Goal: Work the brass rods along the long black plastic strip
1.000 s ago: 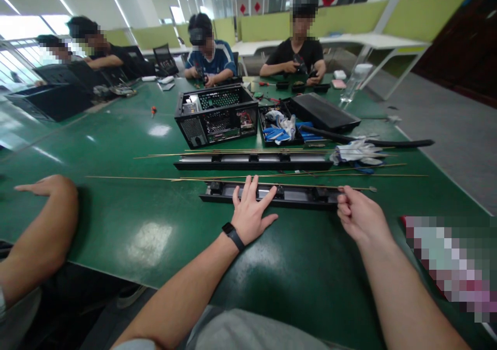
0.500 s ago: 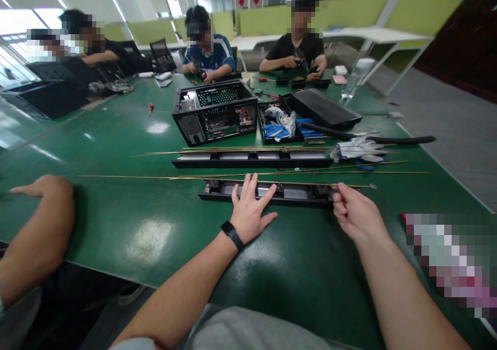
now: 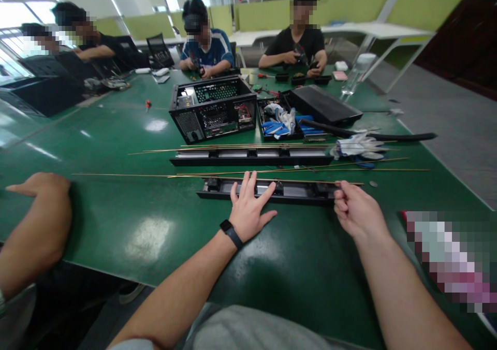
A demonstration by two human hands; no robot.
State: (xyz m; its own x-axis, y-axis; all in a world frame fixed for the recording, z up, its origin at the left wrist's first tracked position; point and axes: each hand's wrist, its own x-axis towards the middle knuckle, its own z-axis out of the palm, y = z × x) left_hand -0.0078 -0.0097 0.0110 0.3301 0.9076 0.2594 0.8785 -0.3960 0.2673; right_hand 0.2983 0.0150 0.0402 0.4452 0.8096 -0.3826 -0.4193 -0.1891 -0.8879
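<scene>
Nearest me lies a long black channel-shaped rail (image 3: 298, 199) with dark blocks set inside it. My left hand (image 3: 250, 205) rests across its middle with fingers spread, a dark watch on the wrist. At the rail's right end, the thumb and bent fingers of my right hand (image 3: 355, 207) pinch a thin brass-coloured rod (image 3: 303, 180). This rod runs along the rail's far edge, and its right end sticks out past my fingers. Other thin rods (image 3: 388, 170) lie just beyond. A small round disc (image 3: 373, 184) sits right of the rod's end.
Behind is a second black rail (image 3: 233, 161) with rods along it. Work gloves (image 3: 359, 147), a black tray (image 3: 267, 132) holding gloves, an open computer case (image 3: 213, 112), a black panel (image 3: 326, 104) and a bottle (image 3: 357, 75) stand farther back. Another person's arm (image 3: 42, 220) rests at left.
The pinched rod's right end has shifted slightly left, away from the disc. My left hand keeps its place on the rail, and my right hand stays pinched at the rail's end.
</scene>
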